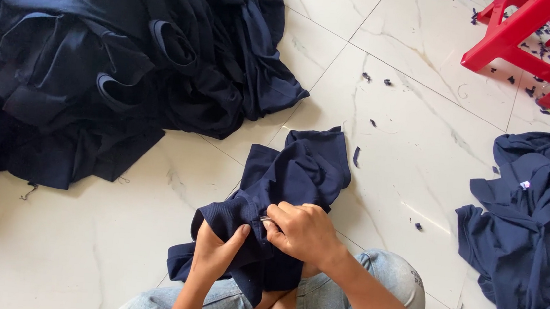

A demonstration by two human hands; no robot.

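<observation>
A dark navy garment [300,170] lies bunched on the white marble floor and over my lap. My left hand [217,252] pinches a fold of its cloth near the lower edge. My right hand [301,230] is closed just beside it, gripping a small metal tool [265,220] whose tip shows at the fabric; most of the tool is hidden by my fingers. My knees in light blue jeans [383,277] sit under the garment.
A large heap of navy garments [97,59] fills the upper left. Another navy pile [534,223] lies at the right edge. A red plastic stool [530,38] stands at the top right, with small navy fabric scraps [374,80] scattered over the tiles.
</observation>
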